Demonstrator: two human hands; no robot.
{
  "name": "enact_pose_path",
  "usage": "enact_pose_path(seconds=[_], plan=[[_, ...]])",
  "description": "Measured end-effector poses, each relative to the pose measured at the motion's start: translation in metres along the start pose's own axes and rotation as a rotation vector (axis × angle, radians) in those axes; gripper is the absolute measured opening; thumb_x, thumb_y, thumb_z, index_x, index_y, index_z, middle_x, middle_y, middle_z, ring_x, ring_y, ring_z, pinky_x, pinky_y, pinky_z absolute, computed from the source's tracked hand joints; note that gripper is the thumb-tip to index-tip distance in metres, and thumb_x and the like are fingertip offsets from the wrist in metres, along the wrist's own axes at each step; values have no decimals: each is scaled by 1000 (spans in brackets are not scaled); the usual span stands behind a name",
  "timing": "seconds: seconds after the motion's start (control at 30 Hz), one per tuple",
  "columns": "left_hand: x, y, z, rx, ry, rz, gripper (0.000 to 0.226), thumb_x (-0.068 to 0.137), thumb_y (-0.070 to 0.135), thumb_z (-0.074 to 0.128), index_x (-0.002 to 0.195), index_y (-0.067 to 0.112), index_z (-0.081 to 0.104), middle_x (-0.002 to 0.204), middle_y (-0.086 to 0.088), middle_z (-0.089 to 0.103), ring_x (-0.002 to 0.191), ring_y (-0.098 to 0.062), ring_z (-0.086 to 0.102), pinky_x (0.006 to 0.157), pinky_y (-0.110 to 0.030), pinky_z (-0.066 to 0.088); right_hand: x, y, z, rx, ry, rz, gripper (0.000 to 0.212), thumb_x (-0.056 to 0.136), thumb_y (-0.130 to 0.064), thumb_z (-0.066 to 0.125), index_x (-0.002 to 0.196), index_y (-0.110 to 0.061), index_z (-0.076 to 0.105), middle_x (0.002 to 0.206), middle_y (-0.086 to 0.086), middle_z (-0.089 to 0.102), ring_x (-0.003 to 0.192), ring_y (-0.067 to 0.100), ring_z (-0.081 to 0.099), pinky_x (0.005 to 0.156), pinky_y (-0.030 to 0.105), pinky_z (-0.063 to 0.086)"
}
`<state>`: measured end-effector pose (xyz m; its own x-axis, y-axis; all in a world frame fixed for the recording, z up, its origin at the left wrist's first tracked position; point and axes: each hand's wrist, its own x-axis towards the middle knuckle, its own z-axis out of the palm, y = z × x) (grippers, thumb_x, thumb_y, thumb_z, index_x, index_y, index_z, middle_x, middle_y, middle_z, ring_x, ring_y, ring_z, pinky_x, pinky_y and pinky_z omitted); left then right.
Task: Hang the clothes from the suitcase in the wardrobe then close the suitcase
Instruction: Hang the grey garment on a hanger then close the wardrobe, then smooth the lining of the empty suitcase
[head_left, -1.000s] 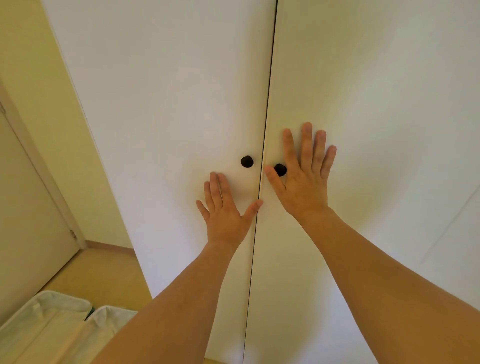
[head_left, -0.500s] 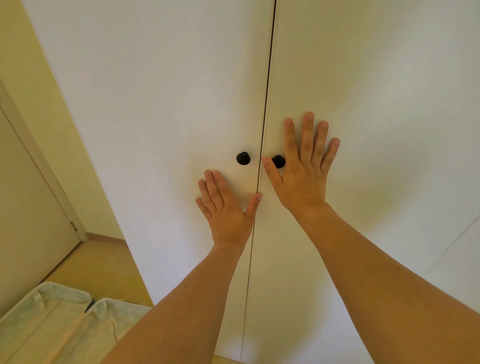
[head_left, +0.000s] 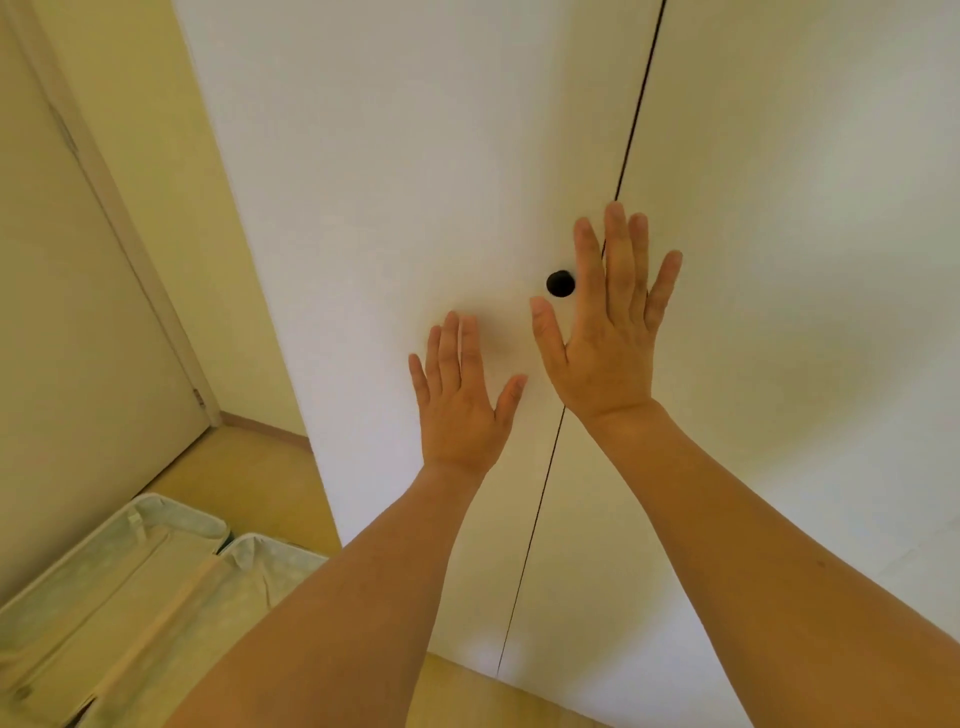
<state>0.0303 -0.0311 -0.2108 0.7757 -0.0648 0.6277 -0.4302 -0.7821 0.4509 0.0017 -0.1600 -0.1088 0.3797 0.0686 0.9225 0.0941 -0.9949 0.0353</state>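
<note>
Both hands, left (head_left: 460, 410) and right (head_left: 605, 343), are spread flat, nothing gripped, against the shut wardrobe (head_left: 415, 182) mid-frame. The suitcase (head_left: 130, 597) (lower left, open) could be tripped over if overlooked.

Left hand (head_left: 460, 402) and right hand (head_left: 605, 338) flat, fingers spread, on closed white wardrobe (head_left: 415, 182) doors — black knob (head_left: 560, 283) between; open suitcase (head_left: 130, 587) lower left.

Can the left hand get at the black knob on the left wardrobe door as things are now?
Probably yes. The left hand lies open and flat on the left door, just below and left of the knob. Nothing lies between them; the right hand is just right of the knob.
</note>
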Motion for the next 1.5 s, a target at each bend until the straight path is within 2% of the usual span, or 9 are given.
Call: enact_pose_path(seconds=[0.17, 0.33, 0.53, 0.77, 1.07, 1.23, 1.4, 1.5], plan=[[-16, -78, -47, 181, -29, -44, 76, 99, 59, 30, 156, 12, 12, 163, -8, 12, 151, -26, 6, 120, -54, 10, -11, -75, 29, 194, -91, -119, 63, 99, -33, 49, 152, -11, 22, 159, 16, 22, 148, 34, 15, 120, 56, 7], [-38, -186, -116, 358, -83, -247, 76, 99, 63, 22, 156, 19, -2, 164, -3, 1, 151, -21, -5, 122, -50, 2, -27, -187, 74, 384, -217, -183, 65, 96, -32, 52, 152, -13, 25, 160, 13, 21, 149, 30, 12, 120, 54, 6], [-54, -294, -187, 393, -43, -393, 75, 99, 61, 25, 156, 18, 5, 164, -4, 5, 151, -22, 0, 121, -50, 1, -38, -315, 121, 581, -376, -247, 66, 95, -30, 53, 152, -13, 25, 161, 11, 18, 150, 26, 11, 120, 54, 5], [-67, -429, -248, 453, -11, -574, 77, 98, 63, 22, 157, 19, 1, 164, -2, 1, 151, -20, -4, 121, -50, 0, -44, -452, 187, 725, -565, -310, 64, 96, -33, 46, 153, -17, 20, 162, 6, 14, 151, 23, 8, 121, 50, 3], [-78, -528, -268, 553, -67, -703, 74, 100, 62, 23, 156, 22, -2, 164, -1, 0, 151, -19, -5, 122, -49, -1, -68, -536, 271, 830, -767, -377, 65, 94, -33, 44, 154, -19, 20, 161, 4, 16, 149, 22, 15, 122, 44, 1], [-91, -583, -252, 605, -137, -834, 75, 98, 62, 23, 156, 23, -4, 164, -2, -1, 151, -21, -5, 122, -48, 0, -94, -574, 334, 917, -880, -462, 67, 92, -26, 49, 153, -16, 23, 160, 6, 18, 149, 21, 12, 121, 51, 11], [-113, -633, -235, 675, -192, -835, 76, 98, 62, 26, 155, 28, -11, 163, -2, -5, 150, -23, -8, 122, -48, 0, -140, -612, 380, 938, -996, -509, 71, 92, -25, 49, 155, -20, 17, 162, 3, 11, 150, 19, 5, 122, 43, -2], [-144, -678, -217, 685, -211, -878, 76, 98, 62, 26, 154, 27, -13, 163, -3, -5, 150, -23, -8, 122, -48, -1, -192, -643, 412, 946, -1059, -541, 71, 93, -26, 49, 155, -22, 16, 163, 1, 8, 150, 18, 4, 122, 41, -4]])
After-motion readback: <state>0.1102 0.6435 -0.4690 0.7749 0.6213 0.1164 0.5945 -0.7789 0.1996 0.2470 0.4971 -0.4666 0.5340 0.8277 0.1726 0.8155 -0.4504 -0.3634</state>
